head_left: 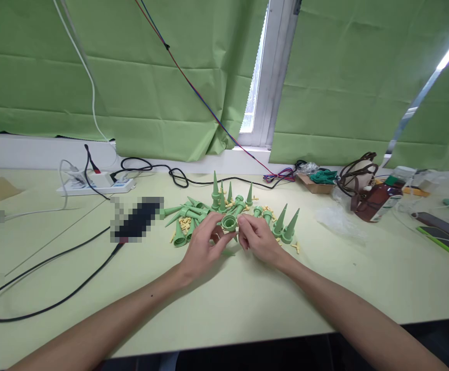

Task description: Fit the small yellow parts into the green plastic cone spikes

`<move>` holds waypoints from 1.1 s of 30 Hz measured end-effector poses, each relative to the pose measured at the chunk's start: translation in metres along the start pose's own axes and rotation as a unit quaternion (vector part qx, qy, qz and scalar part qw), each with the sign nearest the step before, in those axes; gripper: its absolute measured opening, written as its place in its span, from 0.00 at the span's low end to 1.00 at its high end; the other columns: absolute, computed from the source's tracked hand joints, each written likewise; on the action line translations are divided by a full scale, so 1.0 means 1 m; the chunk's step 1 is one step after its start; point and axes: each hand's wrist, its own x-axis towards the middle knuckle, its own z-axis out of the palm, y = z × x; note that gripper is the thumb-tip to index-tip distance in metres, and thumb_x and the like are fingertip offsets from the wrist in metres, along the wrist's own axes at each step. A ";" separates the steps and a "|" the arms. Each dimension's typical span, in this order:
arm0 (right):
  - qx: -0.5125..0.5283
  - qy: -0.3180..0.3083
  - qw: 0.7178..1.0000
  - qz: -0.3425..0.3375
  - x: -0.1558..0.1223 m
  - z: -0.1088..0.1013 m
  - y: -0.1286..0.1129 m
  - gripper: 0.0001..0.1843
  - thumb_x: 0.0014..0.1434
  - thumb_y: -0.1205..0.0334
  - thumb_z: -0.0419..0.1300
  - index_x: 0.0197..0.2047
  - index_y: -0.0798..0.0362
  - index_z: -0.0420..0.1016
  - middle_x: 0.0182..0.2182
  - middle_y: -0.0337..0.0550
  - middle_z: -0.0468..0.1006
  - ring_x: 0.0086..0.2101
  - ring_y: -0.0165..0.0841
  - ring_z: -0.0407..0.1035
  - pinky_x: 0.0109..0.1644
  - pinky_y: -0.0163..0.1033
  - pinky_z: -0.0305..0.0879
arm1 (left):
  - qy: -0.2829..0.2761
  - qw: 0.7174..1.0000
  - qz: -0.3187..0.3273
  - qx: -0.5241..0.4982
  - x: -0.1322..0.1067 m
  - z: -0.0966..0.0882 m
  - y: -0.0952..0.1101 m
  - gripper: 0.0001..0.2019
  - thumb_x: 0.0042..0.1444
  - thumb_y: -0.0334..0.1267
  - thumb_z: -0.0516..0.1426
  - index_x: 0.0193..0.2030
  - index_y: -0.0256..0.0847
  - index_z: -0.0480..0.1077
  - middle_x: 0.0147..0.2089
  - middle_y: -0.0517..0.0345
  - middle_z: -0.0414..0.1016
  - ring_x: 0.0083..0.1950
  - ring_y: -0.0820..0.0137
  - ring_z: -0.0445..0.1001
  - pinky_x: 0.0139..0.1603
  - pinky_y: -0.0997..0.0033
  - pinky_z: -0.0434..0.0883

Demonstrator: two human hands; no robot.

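Note:
My left hand (205, 242) is wrapped round a green plastic watering spike (229, 222), its round open end tilted toward me. At the right side of that rim, the fingers of my right hand (261, 236) are pinched together; whatever is between them is hidden. Behind both hands lies a heap of green spikes (196, 207), mixed with small yellow T-shaped valves (185, 223). Two spikes (289, 229) stand point up just right of my right hand, and a loose yellow valve (296, 247) lies by them.
A dark, pixelated device (139, 219) with a black cable lies left of the heap. At the back left is a white power strip (96, 183). To the right are crumpled clear plastic (340, 221), a dark red bottle (379, 201), a small cardboard box (317, 184) and a green-edged phone (446, 242).

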 end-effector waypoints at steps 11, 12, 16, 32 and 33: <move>-0.018 -0.005 1.000 0.010 0.000 0.000 0.003 0.32 0.71 0.50 0.44 0.16 0.51 0.58 0.12 0.36 0.64 0.17 0.26 0.58 0.29 0.34 0.59 | -0.008 0.997 0.063 0.033 -0.001 0.000 0.000 0.07 0.62 0.31 0.55 0.46 0.42 0.67 0.43 0.55 0.68 0.34 0.73 0.70 0.28 0.76 0.70; -0.017 -0.002 1.000 0.011 0.001 0.001 0.003 0.32 0.71 0.50 0.44 0.16 0.51 0.58 0.12 0.35 0.64 0.17 0.26 0.58 0.29 0.34 0.59 | -0.007 0.998 0.056 0.036 -0.001 0.000 0.000 0.07 0.62 0.31 0.55 0.46 0.42 0.66 0.43 0.55 0.69 0.33 0.74 0.69 0.27 0.76 0.69; -0.013 0.005 1.000 0.015 0.000 0.002 0.002 0.30 0.71 0.50 0.44 0.18 0.51 0.59 0.13 0.35 0.64 0.17 0.26 0.59 0.30 0.35 0.60 | 0.001 0.999 0.007 0.031 0.001 0.001 0.003 0.07 0.61 0.35 0.56 0.46 0.42 0.65 0.41 0.57 0.69 0.29 0.76 0.68 0.25 0.77 0.67; 0.011 0.035 0.999 0.005 0.001 0.001 -0.001 0.26 0.70 0.43 0.46 0.25 0.50 0.61 0.19 0.34 0.66 0.18 0.26 0.60 0.26 0.34 0.59 | -0.022 0.968 -0.166 -0.185 0.004 0.000 0.007 0.16 0.65 0.53 0.51 0.37 0.41 0.66 0.21 0.64 0.67 0.20 0.73 0.67 0.21 0.74 0.65; 0.003 0.030 1.000 0.003 0.001 0.001 -0.001 0.26 0.70 0.44 0.46 0.25 0.51 0.61 0.19 0.34 0.66 0.19 0.26 0.60 0.26 0.34 0.59 | -0.021 0.964 -0.174 -0.198 0.005 0.000 0.007 0.18 0.65 0.55 0.50 0.35 0.41 0.66 0.21 0.63 0.67 0.20 0.72 0.67 0.20 0.73 0.66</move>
